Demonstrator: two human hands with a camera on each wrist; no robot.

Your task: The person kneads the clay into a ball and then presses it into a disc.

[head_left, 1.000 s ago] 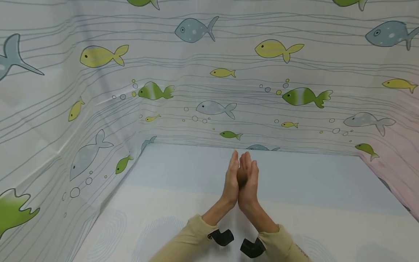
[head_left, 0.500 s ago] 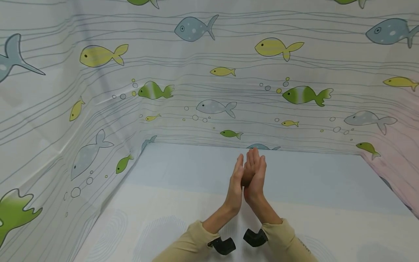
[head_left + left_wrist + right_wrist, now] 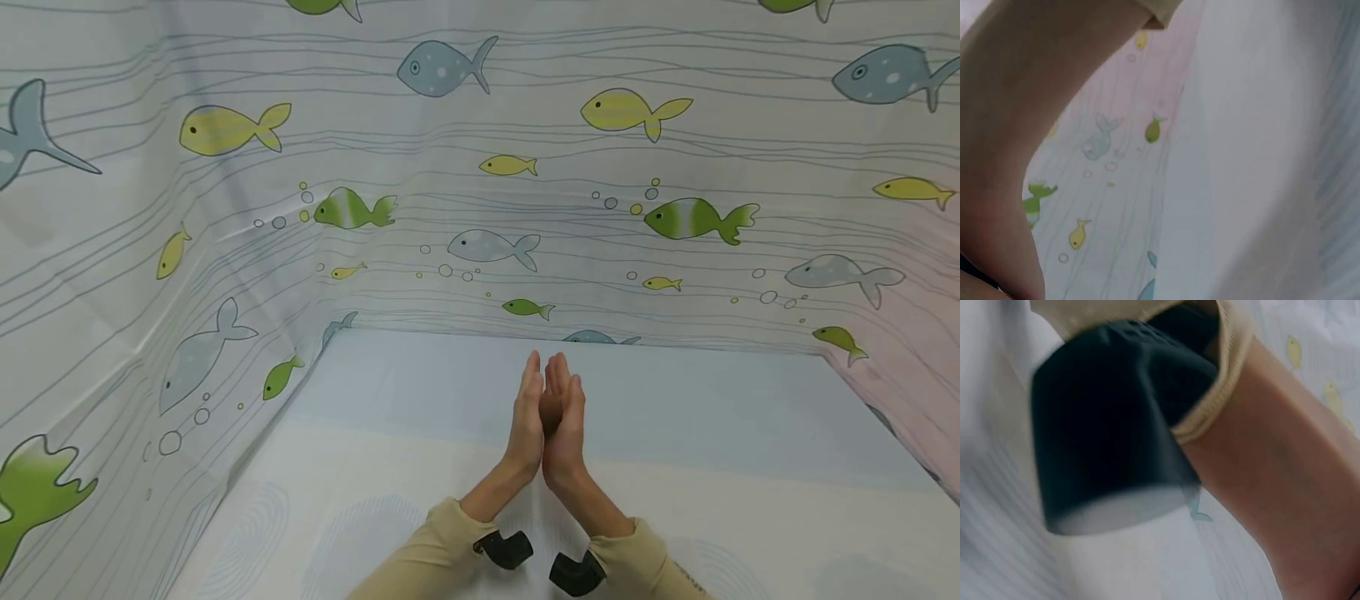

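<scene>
In the head view my left hand and right hand stand upright over the table, palms facing and the heels close together. Their fingers are straight and point away from me. A dark brown patch shows in the narrow gap between the palms; I cannot tell whether it is shaded palm or a small object. Neither hand's fingers show in the wrist views. A bare forearm fills the left of the left wrist view. The right wrist view has a forearm with a beige cuff.
Black curved pieces sit at both wrists, one large in the right wrist view as a dark tube. Below lies a pale table surface. A fish-printed white sheet hangs behind and at the left, turning pink at the right.
Both hands shifted right by half a second ago, with the right hand farther forward, then came back left. The gap between the palms is narrower now than half a second ago.
</scene>
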